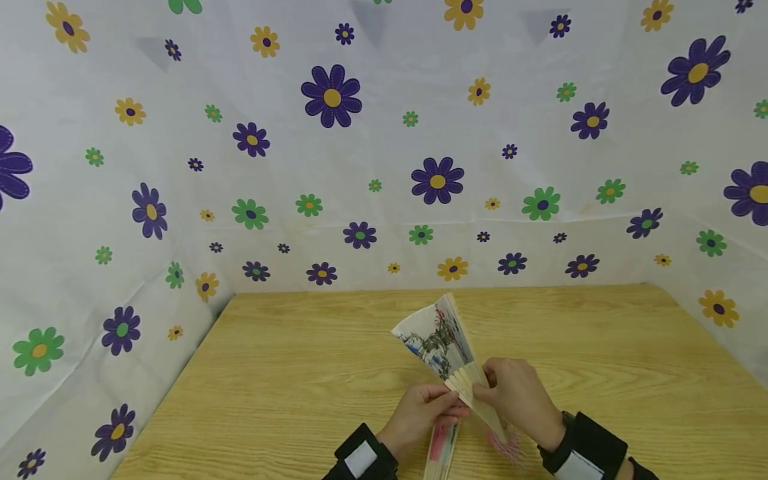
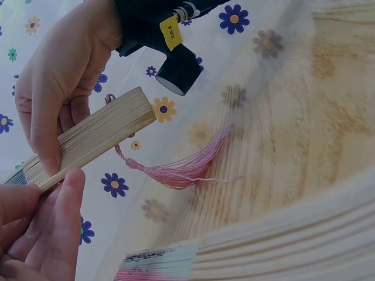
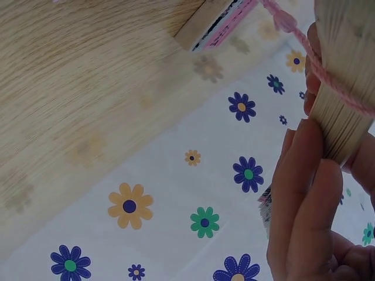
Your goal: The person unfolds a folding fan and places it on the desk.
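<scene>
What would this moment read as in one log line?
left hand: pinches part-open fan | right hand: grips same fan | pink tassel: at fan's lower end | folded fan: on table

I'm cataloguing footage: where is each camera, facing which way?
Head: worn on the head, facing forward and down over the table; left hand and right hand show.
Left wrist: worn there, facing the held folding fan; both hands show.
Right wrist: worn there, facing table, flowered cloth and that fan; fingers show.
Both wrist views share the fan's pink cord.
</scene>
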A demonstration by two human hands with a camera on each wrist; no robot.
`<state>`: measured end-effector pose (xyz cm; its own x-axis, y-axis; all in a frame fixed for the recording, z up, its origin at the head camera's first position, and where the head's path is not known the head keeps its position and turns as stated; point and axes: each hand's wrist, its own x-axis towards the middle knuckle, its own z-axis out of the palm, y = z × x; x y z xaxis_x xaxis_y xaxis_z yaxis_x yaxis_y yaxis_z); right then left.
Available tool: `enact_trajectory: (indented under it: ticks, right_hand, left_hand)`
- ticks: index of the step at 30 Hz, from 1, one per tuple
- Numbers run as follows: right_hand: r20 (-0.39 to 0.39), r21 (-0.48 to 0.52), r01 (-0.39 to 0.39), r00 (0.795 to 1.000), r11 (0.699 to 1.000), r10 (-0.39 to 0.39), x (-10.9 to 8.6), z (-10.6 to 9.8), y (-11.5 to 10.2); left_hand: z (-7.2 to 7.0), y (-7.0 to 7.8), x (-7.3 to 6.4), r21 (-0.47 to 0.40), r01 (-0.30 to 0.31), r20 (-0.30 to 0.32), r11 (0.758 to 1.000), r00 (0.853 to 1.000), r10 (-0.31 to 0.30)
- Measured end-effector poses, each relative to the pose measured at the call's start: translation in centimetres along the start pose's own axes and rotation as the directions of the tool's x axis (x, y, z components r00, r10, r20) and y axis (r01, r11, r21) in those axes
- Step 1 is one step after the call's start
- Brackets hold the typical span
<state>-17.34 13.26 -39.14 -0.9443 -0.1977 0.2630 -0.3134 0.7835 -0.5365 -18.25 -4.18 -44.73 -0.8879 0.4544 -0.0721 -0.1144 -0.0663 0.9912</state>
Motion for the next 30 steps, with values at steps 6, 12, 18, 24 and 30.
enact_trajectory:
  ticks: [6,12,18,24,30]
  right_hand:
    - [0.011,0.012,-0.011,1.0,1.0,0.011,0.0,0.0,0.1]
    - [-0.002,0.018,-0.047,0.999,0.999,0.047,0.1,-0.3,0.5]
    - [-0.006,0.017,-0.061,0.998,0.998,0.062,0.3,-0.3,0.8]
    - [-0.007,0.014,-0.056,0.998,0.998,0.057,0.3,-0.4,1.0]
    - [-0.05,-0.008,-0.069,0.996,0.998,0.069,0.2,-0.8,1.5]
  left_hand:
    - [0.1,0.1,0.0,0.043,0.004,-0.007,0.999,1.0,-0.004]
    - [0.0,0.0,-0.1,0.043,-0.008,-0.016,0.999,1.0,0.009]
    - [0.0,0.0,-0.1,0.047,-0.017,-0.021,0.999,1.0,0.018]
    - [0.0,0.1,-0.1,0.038,0.002,-0.024,0.999,1.0,-0.001]
    - [0.0,0.3,-0.1,0.026,0.004,-0.033,1.0,0.999,-0.004]
